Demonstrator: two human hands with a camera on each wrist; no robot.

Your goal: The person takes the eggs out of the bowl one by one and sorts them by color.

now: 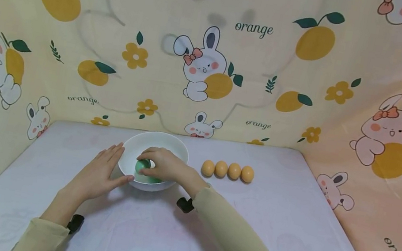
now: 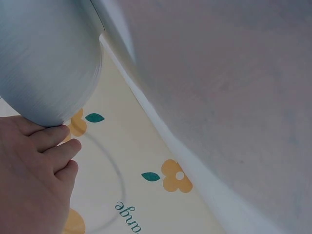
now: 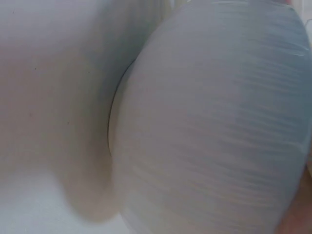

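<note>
Our R hand [image 1: 166, 164] has its thumb & fingers clamped on a green ball [image 1: 142, 167], approx. 7 o'clock inside the white bowl [image 1: 141, 141]; our L hand [image 1: 97, 176] spreads thumb & fingers apart against the bowl's side, abt. 8 o'clock. Progress, we'd guess: partway. 4 tan eggs [image 1: 221, 169] sit in a row on the tabletop [image 1: 145, 232], 3 o'clock of the bowl; the green ball plus another green bit [image 1: 154, 179], mostly hidden at 6 o'clock, aren't lined up. Can't tell if we're placing or lifting.
</note>
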